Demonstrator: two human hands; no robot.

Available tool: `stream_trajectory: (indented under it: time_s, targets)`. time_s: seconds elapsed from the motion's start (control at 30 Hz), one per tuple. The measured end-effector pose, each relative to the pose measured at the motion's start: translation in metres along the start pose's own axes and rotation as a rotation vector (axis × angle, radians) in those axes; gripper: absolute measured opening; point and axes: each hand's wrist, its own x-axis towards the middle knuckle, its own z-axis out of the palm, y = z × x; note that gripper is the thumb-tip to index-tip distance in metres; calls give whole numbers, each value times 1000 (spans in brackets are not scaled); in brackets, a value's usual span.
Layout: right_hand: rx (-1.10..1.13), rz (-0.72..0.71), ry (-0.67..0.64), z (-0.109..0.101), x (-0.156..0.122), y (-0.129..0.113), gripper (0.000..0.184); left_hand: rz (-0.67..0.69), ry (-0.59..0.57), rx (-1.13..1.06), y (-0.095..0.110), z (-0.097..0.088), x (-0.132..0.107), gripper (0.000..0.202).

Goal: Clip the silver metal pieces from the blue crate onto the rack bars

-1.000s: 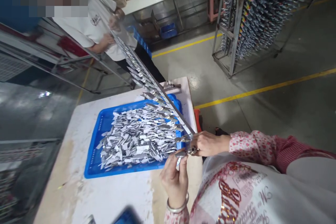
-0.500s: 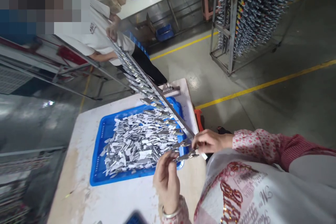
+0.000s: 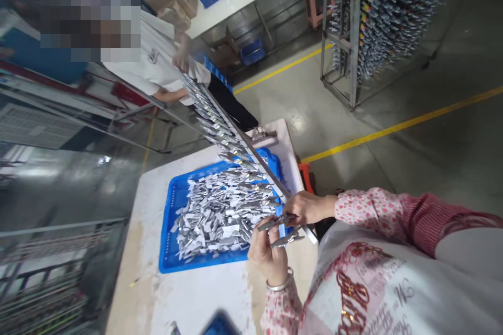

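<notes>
A long metal bar [image 3: 251, 152] lined with small silver clip-like parts slants over a blue tray [image 3: 167, 238] heaped with loose silver pieces [image 3: 220, 214]. My right hand [image 3: 310, 208] is closed around the near end of the bar. Just below it, my left hand [image 3: 269, 254] pinches a silver piece at the bar's lowest parts. At the far end, a co-worker in a white shirt [image 3: 157, 70] has a hand [image 3: 183, 57] on the bar.
The tray lies on a white table [image 3: 188, 293] with worn patches. A tall rack [image 3: 377, 15] hung with many small parts stands on the concrete floor to the right, beyond yellow floor lines [image 3: 396, 128]. Another blue bin's corner [image 3: 218, 324] shows at the near edge.
My left hand has dropped slightly under the bar's near end and now grips a silver piece. The view has swung, so tray and table sit further right in the picture.
</notes>
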Motion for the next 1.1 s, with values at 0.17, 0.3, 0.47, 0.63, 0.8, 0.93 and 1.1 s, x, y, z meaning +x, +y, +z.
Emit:
stream_trajectory:
  time_s: [0.17,0.3,0.47,0.63,0.8,0.93,1.1]
  targets:
    - [60,20,-46,-9,0,0,28,-75,-51,-84,-9,-3,-4,15]
    - [426,73,18,-15,-2,12,31,-323,70,-423,-27,-6,6,27]
    - [401,266,270,-12,11,22,41,-477,118,-396,-36,2,32,39]
    - [96,167,59,-15,29,24,28,-179,-18,-105,-30,11,41,19]
    - [46,125,52,-16,25,32,29,75,-27,74,-28,19,39,14]
    - [53,120,32,-20,23,33,31,71,-48,73,-26,20,41,14]
    - [76,129,18,-26,25,30,29,-6,-96,4,-23,15,42,13]
